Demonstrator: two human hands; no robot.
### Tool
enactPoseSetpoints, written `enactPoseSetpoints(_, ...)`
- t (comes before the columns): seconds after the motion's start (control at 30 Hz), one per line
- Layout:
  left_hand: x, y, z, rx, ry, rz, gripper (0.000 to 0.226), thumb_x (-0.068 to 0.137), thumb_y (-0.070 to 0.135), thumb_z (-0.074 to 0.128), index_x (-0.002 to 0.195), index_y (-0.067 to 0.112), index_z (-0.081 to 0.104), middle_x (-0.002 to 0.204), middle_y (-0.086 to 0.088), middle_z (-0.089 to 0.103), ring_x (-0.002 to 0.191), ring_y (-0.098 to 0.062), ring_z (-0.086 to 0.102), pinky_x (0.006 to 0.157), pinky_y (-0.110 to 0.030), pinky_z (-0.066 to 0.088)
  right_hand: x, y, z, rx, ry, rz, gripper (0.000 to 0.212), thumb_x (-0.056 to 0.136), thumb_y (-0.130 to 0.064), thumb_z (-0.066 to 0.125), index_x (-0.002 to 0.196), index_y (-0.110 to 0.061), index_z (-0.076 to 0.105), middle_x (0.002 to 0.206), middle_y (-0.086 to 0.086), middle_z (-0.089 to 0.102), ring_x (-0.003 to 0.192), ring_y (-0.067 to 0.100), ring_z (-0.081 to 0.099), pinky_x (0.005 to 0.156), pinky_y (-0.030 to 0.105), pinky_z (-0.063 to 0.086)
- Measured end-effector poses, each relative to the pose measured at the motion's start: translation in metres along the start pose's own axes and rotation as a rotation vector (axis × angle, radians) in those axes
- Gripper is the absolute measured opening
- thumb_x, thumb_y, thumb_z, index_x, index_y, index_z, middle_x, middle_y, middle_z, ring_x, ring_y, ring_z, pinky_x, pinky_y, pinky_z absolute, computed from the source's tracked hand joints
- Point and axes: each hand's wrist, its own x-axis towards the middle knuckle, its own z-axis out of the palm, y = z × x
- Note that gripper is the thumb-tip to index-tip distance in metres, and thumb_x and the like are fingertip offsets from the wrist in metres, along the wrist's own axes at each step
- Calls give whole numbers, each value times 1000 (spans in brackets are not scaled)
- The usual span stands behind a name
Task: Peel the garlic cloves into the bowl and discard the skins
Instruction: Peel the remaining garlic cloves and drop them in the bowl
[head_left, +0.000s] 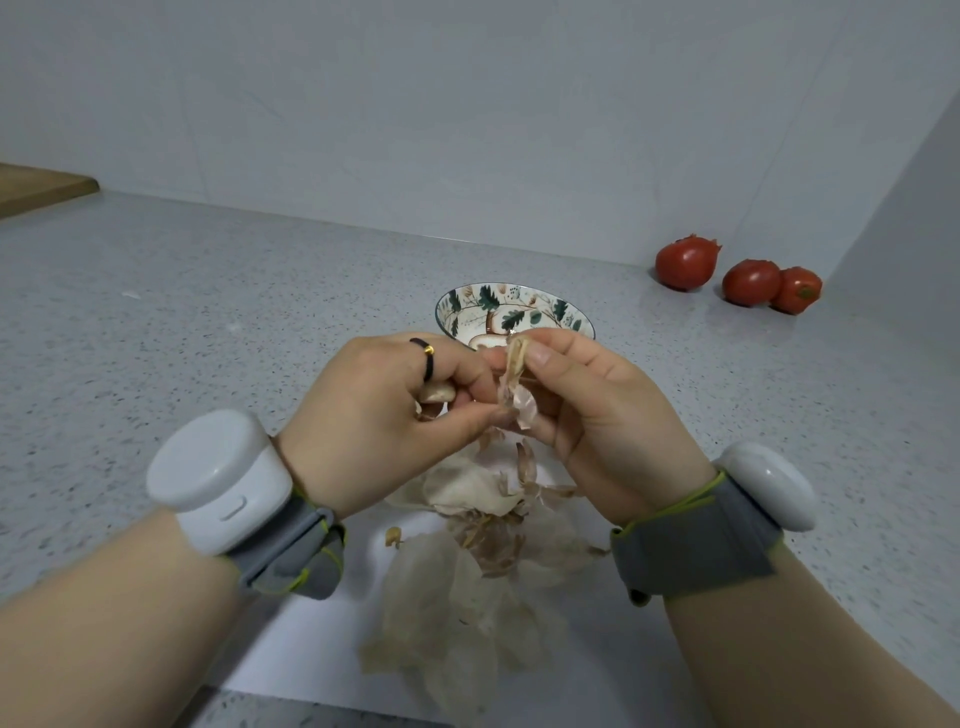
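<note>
Papery skins (467, 582) lie heaped nearest you; above them your left hand (374, 415) curls round a garlic clove (437, 391) and your right hand (597, 415) pinches a skin strip (514, 379). Tug hard and the clove could slip, or skin fall into the bowl (566, 312) just beyond.

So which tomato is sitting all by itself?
The leftmost tomato, the one nearest the bowl. It sits alone with bare counter around it, while the middle tomato and the right tomato touch each other.
</note>
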Motion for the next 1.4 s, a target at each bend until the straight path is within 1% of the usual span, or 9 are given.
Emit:
enactPoseSetpoints(0.07, 0, 0, 1, -39, -38, -41, 16, 62, 50, 55, 64, 36, 60, 60, 25, 59, 58, 12, 52, 55, 1, 33, 1, -1, -2, 42, 19, -4, 16, 87, -6, 42, 79, -9, 55, 64, -1, 70, 61, 7, 66, 52, 19, 53)
enactPoseSetpoints(0.17, 0, 2, 3, -60, -62, -79, 20, 55, 54, 61, 62, 36, 63, 74, 19, 63, 57, 5, 54, 53, -2, 36, 2, -3, -4, 54, 41, -14, 14, 85, -8, 44, 79, -11, 56, 67, -1, 70, 64, 8, 66, 54, 19, 53)
enactPoseSetpoints(0.23, 0, 5, 1, -164, -16, -143, 19, 54, 50, 76, 49, 39, 62, 60, 16, 63, 51, 5, 53, 50, -2, 36, 1, -3, -4, -22, 58, -36, 15, 83, -7, 48, 76, -13, 59, 66, -3, 69, 61, 8, 63, 54, 19, 50)
enactPoseSetpoints(0.27, 1, 7, -1, -233, 10, -182, 15, 54, 47, 74, 48, 41, 62, 50, 18, 61, 47, 6, 52, 48, -2, 35, 1, -2, -4, -68, 69, -55, 16, 83, -5, 49, 75, -13, 60, 64, -4, 67, 59, 8, 60, 52, 18, 49)
enactPoseSetpoints(0.33, 2, 7, -4, -293, 72, -231, 12, 59, 42, 69, 48, 42, 64, 42, 23, 56, 42, 5, 50, 44, -3, 35, 0, -2, -2, -144, 83, -102, 16, 81, -1, 52, 74, -12, 62, 58, -4, 62, 54, 8, 54, 47, 16, 45)
enactPoseSetpoints(0.47, 4, 4, -4, -268, 199, -281, 28, 69, 24, 69, 47, 41, 64, 46, 20, 59, 47, -4, 51, 43, -9, 37, -2, -2, 1, -326, 118, -220, 13, 78, 1, 58, 74, -10, 64, 58, -4, 62, 48, 6, 54, 50, 15, 48)
enactPoseSetpoints(0.6, 3, 9, -1, -281, 135, -281, 21, 66, 18, 71, 59, 36, 64, 46, 27, 59, 46, 10, 54, 47, -2, 38, -3, 2, 5, -429, 122, -300, 18, 75, 2, 62, 70, -15, 64, 58, -5, 64, 54, 7, 59, 54, 15, 51)
enactPoseSetpoints(0.8, 4, 8, -1, -269, 178, -283, 25, 69, 12, 71, 59, 35, 63, 44, 27, 58, 46, 11, 53, 48, -2, 39, -4, 4, 7, -627, 95, -388, 22, 75, 0, 64, 71, -22, 62, 70, -3, 64, 63, 7, 60, 63, 16, 52)
enactPoseSetpoints(1.4, 3, 13, -5, -277, 137, -298, 30, 73, 3, 66, 57, 29, 65, 38, 23, 56, 42, 8, 53, 46, -2, 38, -6, 5, 9, -677, 130, -422, 23, 75, 0, 65, 70, -22, 64, 69, -6, 65, 62, 10, 63, 60, 15, 52)
